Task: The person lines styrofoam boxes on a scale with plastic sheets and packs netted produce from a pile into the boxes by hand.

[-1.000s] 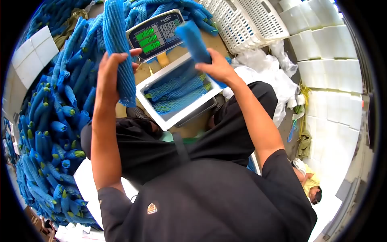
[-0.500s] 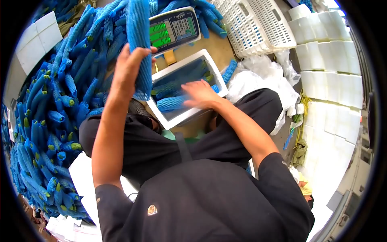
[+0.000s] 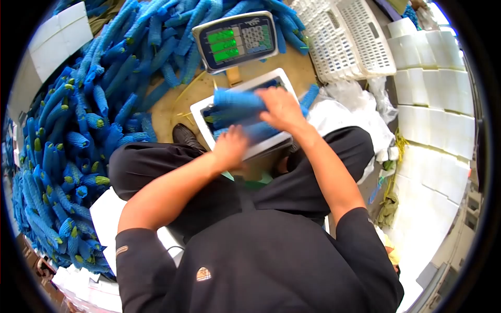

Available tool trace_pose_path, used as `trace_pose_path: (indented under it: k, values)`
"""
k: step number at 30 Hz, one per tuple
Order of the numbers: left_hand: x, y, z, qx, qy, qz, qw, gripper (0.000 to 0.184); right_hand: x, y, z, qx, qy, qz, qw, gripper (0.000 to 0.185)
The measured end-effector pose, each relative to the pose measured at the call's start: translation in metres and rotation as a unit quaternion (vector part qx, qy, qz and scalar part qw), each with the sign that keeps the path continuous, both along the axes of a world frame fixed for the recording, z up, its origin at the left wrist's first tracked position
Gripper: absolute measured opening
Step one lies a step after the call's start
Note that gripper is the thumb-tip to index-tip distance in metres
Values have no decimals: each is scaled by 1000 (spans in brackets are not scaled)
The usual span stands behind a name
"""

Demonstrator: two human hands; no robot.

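A white foam box [image 3: 268, 146] sits between my legs with blue net-sleeved vegetables in it. A vegetable in a blue foam net [image 3: 237, 99], smeared by motion, lies across the top of the box. My right hand [image 3: 282, 108] has its fingers closed around that vegetable's right end. At the box's near edge my left hand [image 3: 231, 147] is bent low beside another blue sleeve; its fingers are blurred, so I cannot see whether it grips anything. A scale display [image 3: 235, 41] with green lit digits stands just beyond the box.
A large heap of blue-netted vegetables with green tips [image 3: 78, 141] spreads along the left and behind the display. A white slotted crate [image 3: 347, 41] stands at the back right, near crumpled clear plastic [image 3: 349, 107]. Stacked white foam boxes [image 3: 433, 120] line the right side.
My left hand has come down and right from beside the display to the box's near edge. The long blue-netted vegetable it held upright now lies over the box, at my right hand.
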State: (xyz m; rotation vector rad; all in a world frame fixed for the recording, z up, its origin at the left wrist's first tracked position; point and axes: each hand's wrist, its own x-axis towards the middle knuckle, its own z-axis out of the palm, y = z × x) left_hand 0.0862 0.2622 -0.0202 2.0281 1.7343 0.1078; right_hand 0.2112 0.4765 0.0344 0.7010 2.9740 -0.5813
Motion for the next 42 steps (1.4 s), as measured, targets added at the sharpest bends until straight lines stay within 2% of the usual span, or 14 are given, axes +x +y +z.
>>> trace_pose_path:
  k: [1,3,6,11,14,15,17,21,26,30,33,35,38,42]
  values:
    - [7,-3,7,13,88,-30,996,108,2,-14,-9,-1,-81,37,996,62]
    - [12,-9,15,36,88,-40,995,89,28,-40,-64,51,4,45,998,70]
    - [7,-4,13,60,83,-42,994,55,26,-39,-60,26,-12,49,998,66]
    - [6,-2,-5,124,56,-25,990,47,23,-32,-62,2,-11,85,996,46]
    - [-21,24,52,-60,-11,-49,997,53,22,-25,-70,28,-35,106,993,43]
    - [-35,35,70,-102,-34,-32,994,56,18,-23,-71,39,-32,108,993,43]
    - [-75,53,96,-3,-63,41,997,56,17,-27,-61,25,-71,95,993,52]
    - [-173,90,132,-89,10,125,988,57,-5,-39,-12,48,-28,61,997,67]
    - [-283,122,51,-155,-52,320,933,71,-16,-20,49,-149,-87,111,979,62]
    - [-321,167,-46,-17,-77,384,920,81,-18,5,75,-228,-104,158,955,58]
    - [-322,216,-73,52,-91,456,884,90,-21,15,69,-211,-122,136,960,56]
    - [-330,248,-106,118,-87,459,876,107,-21,18,67,-175,-73,142,972,54]
    - [-329,281,-127,102,-13,425,900,130,-22,24,73,-245,-94,113,958,60]
    - [-329,293,-135,142,90,424,890,135,-20,32,74,-231,-107,110,961,61]
